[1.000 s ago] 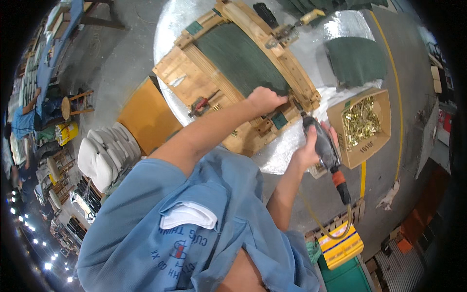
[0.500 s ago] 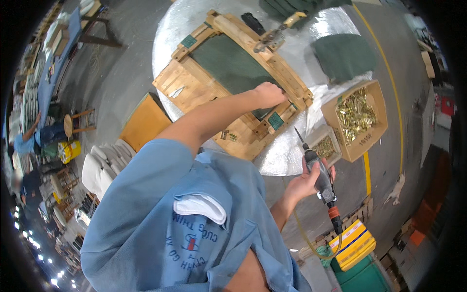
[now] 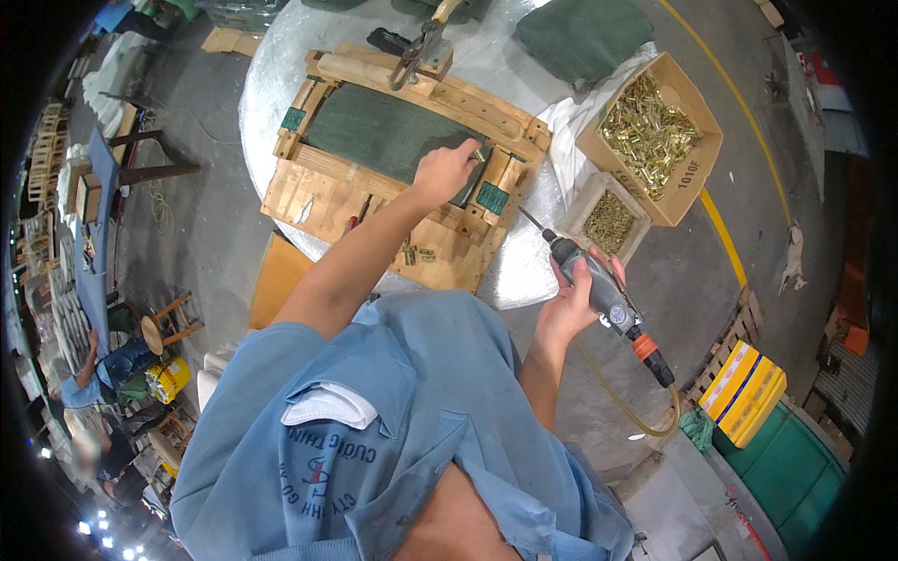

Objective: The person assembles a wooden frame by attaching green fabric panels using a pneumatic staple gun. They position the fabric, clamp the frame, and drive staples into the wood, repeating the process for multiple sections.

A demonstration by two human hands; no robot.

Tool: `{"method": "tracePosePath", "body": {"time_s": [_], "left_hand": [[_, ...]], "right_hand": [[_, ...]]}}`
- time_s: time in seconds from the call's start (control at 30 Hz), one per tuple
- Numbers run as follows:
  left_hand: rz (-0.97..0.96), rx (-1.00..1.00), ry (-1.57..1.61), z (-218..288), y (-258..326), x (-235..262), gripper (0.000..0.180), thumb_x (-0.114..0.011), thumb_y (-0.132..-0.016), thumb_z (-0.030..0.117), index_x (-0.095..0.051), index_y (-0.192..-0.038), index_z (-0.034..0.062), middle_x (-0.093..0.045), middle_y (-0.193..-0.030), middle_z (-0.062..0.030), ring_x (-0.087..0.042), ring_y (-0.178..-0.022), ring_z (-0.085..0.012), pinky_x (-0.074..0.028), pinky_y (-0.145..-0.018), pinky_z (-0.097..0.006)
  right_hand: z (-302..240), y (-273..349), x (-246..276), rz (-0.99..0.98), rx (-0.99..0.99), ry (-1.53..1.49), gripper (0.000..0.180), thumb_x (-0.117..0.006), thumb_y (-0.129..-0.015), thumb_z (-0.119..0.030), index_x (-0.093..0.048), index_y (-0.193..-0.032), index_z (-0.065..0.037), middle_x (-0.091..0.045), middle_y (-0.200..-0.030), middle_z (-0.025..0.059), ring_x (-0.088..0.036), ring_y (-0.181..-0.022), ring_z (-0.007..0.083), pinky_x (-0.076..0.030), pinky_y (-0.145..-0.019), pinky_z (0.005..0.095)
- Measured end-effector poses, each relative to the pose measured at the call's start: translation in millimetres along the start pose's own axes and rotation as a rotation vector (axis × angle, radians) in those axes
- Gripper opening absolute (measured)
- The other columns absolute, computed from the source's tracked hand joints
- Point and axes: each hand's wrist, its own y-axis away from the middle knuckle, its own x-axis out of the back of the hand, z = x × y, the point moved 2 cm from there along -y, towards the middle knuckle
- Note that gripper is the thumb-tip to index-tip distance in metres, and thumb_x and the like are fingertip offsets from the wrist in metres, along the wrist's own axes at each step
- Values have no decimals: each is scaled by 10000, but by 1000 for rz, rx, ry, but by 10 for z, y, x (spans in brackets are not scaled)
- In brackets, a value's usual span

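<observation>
A dark green padded panel (image 3: 374, 126) lies inside a wooden frame jig (image 3: 430, 89) on a plywood board (image 3: 323, 192). My left hand (image 3: 443, 174) is over the panel's right end, its fingers pinched on a small brass-coloured hinge (image 3: 479, 155) beside the jig's upper rail. In my right hand (image 3: 569, 304) is a grey power screwdriver (image 3: 603, 288) with an orange collar and a hose, its bit pointing up-left toward the jig's right corner. A few more brass-coloured pieces (image 3: 410, 252) and a red-handled tool (image 3: 353, 222) rest on the board.
A cardboard box of brass-coloured hardware (image 3: 650, 136) and a smaller tray of screws (image 3: 610, 222) sit right of the jig. A metal toggle clamp (image 3: 418, 51) rises from its far rail. Another green pad (image 3: 585, 37) lies beyond. A person (image 3: 84, 374) is at far left.
My view has turned, so the jig appears more level and farther left. My left hand's fingers now show a hinge at their tips. The screwdriver stays in my right hand, tilted more sideways.
</observation>
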Motion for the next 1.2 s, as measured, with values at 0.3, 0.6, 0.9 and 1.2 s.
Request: {"method": "tracePosePath", "body": {"time_s": [0.3,0.6,0.9,1.2], "left_hand": [[27,32,-63,67,-180,-83,219,-706,-982,291,-670,-999,75,-729,-834,-194,-712,-845,-416,-567,-748,-499],[61,-20,193,4,-71,-19,216,-722,-965,287,-716,-1069,99,-695,-732,-150,-695,-735,-350,-534,-687,-455],[107,98,71,-34,-166,-239,188,-698,-973,352,-711,-1013,168,-729,-791,-122,-716,-799,-358,-548,-706,-480],[196,62,68,-50,-168,-330,151,-655,-977,351,-735,-1002,225,-755,-859,-111,-729,-833,-362,-576,-717,-511]], "right_hand": [[-12,-46,16,-21,-6,19,557,-666,-948,-27,-418,-1439,-116,-566,-1310,182,-654,-1184,324,-672,-864,510],[44,-184,-170,-64,-20,4,557,-669,-950,-21,-412,-1435,-117,-578,-1300,181,-672,-1170,339,-670,-863,520],[248,-458,-572,-143,41,3,574,-721,-886,54,-437,-1376,-40,-587,-1273,204,-673,-1153,388,-610,-951,502],[513,-578,-977,-238,117,97,605,-804,-843,57,-484,-1353,-6,-633,-1233,219,-666,-1132,322,-557,-1022,462]]}}
